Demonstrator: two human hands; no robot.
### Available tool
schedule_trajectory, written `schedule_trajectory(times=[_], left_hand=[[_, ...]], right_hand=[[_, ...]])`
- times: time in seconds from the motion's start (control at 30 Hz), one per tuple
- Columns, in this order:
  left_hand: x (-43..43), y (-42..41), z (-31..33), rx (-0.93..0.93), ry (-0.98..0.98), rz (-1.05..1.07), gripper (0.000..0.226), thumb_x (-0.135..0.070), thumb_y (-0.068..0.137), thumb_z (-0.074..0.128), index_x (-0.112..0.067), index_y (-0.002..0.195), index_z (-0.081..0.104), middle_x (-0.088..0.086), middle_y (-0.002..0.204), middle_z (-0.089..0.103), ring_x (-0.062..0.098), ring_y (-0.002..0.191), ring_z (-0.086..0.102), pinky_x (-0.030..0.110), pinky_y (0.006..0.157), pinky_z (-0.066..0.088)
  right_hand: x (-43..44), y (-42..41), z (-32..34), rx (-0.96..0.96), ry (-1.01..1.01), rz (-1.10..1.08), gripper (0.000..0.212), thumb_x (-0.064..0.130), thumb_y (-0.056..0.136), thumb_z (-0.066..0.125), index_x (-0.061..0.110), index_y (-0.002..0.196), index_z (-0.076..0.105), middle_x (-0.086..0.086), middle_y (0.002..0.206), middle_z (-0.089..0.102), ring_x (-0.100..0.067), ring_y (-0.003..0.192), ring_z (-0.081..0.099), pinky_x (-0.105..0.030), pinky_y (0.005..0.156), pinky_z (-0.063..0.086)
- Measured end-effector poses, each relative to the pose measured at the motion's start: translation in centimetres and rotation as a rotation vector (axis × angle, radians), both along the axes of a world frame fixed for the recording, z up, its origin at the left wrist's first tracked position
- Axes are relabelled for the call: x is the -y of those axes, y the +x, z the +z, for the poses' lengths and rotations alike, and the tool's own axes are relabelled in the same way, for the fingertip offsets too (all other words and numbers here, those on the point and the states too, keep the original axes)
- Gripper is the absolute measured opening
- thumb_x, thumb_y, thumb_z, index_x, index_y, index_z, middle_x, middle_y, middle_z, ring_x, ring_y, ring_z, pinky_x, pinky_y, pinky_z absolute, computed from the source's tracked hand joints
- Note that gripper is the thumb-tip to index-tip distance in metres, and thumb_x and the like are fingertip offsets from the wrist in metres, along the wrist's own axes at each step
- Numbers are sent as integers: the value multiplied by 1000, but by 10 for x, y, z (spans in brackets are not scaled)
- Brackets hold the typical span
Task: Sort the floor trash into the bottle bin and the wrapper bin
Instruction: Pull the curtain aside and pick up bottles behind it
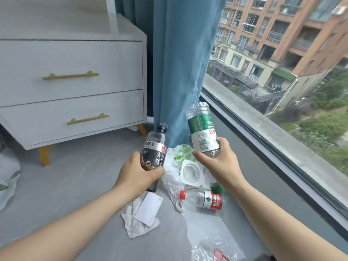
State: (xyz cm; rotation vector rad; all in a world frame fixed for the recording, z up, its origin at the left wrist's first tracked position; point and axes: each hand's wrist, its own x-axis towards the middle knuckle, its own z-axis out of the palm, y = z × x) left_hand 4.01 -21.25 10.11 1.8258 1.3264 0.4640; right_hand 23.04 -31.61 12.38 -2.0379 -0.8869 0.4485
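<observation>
Hands [136, 177] [219, 162] grip black bottle [154, 147], green bottle [202, 129]; grey floor [75, 176] (littered) meets window [282, 81].

Bright, soft daylight enters through the window [282, 91] at right; shadows are faint, and the wide-angle edges bend.

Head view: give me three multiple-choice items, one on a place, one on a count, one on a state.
1. Where is the red-capped bottle?
A. on the floor
B. on the drawers
C. on the sill
2. How many bottles are held?
A. one
B. two
C. three
3. How is the green-label bottle held?
A. cap up
B. level
C. base up
Answers: 1 A, it lies on its side on the floor. 2 B, the left hand grips the black bottle, the right hand the green-label one. 3 C, its label reads upside down.
</observation>
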Motion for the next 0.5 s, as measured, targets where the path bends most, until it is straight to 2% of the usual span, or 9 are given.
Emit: schedule_trajectory(times=[0.07,0.13,0.23,0.33,0.5], left_hand=[[-9,8,28,61,5,8,41,-35,73,75,-20,102,50,-9,85,58,1,73,51,18,56,36],[-16,15,66,123,-1,21,46,-38,70,76,-24,105,50,-11,86,60,-1,75,53,14,58,37],[-21,18,135,203,-32,41,54,-45,56,70,-26,103,52,-9,84,63,-1,75,56,13,58,37],[-22,21,213,247,-29,56,52,-43,53,68,-29,101,53,-8,83,64,0,76,58,15,59,38],[-34,29,356,268,30,33,51,-39,58,75,-30,102,51,-9,86,65,0,79,59,16,60,39]], right_hand=[[-11,7,28,-10,26,2,50,36,76,76,29,114,45,18,90,61,11,71,58,-5,53,42],[-21,12,63,-27,64,-19,46,35,76,76,30,112,47,17,89,62,13,71,58,-7,55,43],[-33,14,124,-45,113,-56,45,32,75,77,28,111,50,16,86,64,14,70,59,-4,54,42],[-40,12,194,-83,144,-67,44,32,76,77,24,111,51,14,83,65,10,68,61,-5,52,42],[-39,14,328,-84,204,-74,45,32,75,77,27,110,50,13,88,65,6,74,62,-10,63,45]])
